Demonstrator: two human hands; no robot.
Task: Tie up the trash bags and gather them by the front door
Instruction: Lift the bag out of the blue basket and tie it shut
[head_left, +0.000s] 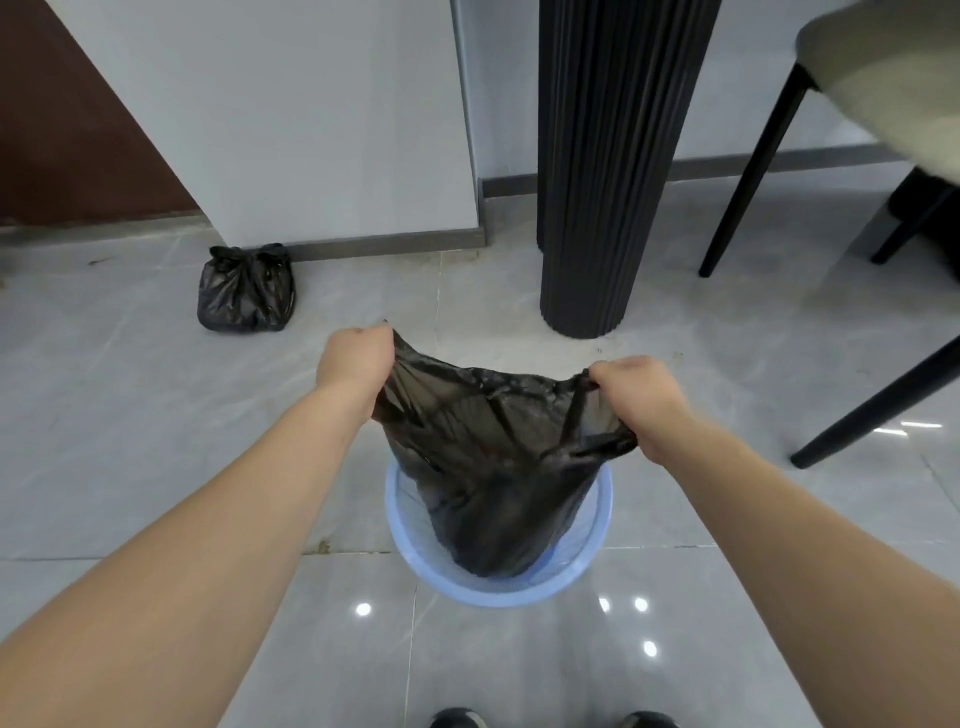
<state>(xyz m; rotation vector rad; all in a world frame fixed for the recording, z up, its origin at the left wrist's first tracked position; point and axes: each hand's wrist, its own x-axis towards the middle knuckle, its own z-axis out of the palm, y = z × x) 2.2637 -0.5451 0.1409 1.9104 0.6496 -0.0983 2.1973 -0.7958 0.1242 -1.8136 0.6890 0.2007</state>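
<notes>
A black trash bag (488, 467) hangs partly inside a light blue mesh bin (483, 597) on the tiled floor in front of me. My left hand (356, 361) grips the bag's left top edge. My right hand (641, 400) grips its right top edge and handle. The bag's mouth is stretched wide between both hands, and its lower part sits in the bin. A second black trash bag (247, 288), knotted at the top, rests on the floor against the white wall's baseboard at the far left.
A black fluted column (597, 182) stands just beyond the bin. A chair (883, 104) with black legs and a pale seat is at the right. A brown door (67, 130) shows at the far left. My shoe tips (460, 719) are at the bottom edge.
</notes>
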